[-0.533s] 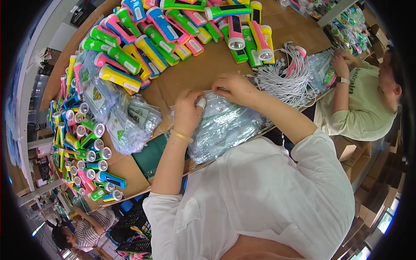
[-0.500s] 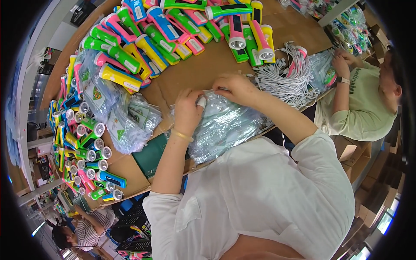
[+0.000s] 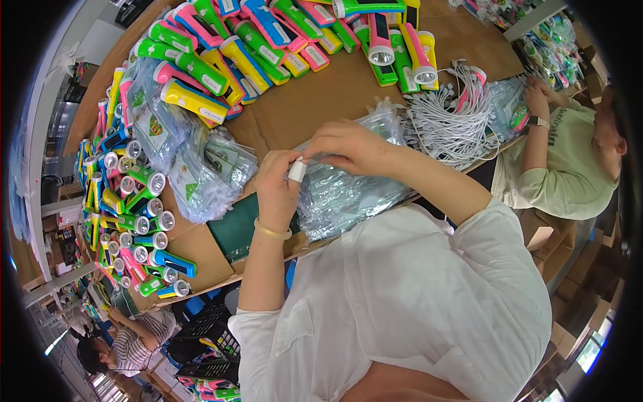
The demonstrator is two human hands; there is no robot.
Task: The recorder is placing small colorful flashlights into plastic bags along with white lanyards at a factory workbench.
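My left hand (image 3: 276, 182) is above the left edge of a stack of clear plastic bags (image 3: 355, 197), its fingers curled together. A white wrap (image 3: 297, 170) covers its thumb tip. My right hand (image 3: 351, 146) reaches across the bags, and its fingertips meet the left hand's beside that wrap in a pinch. Whatever lies between the fingertips, if anything, is too small to make out. The bags lie flat in a shiny pile at the table's near edge, partly covered by my right forearm.
Colourful flashlights (image 3: 248, 50) are heaped at the far side, with more flashlights (image 3: 137, 221) at the left. Bags with printed cards (image 3: 194, 174) lie left of my hands. White cables (image 3: 449, 120) are bundled to the right, near a co-worker (image 3: 562, 147). A green mat (image 3: 234, 228) lies near the front edge.
Both hands have moved left and nearer to me, off the far edge of the bag stack. My right fingertips have come together with my left ones.
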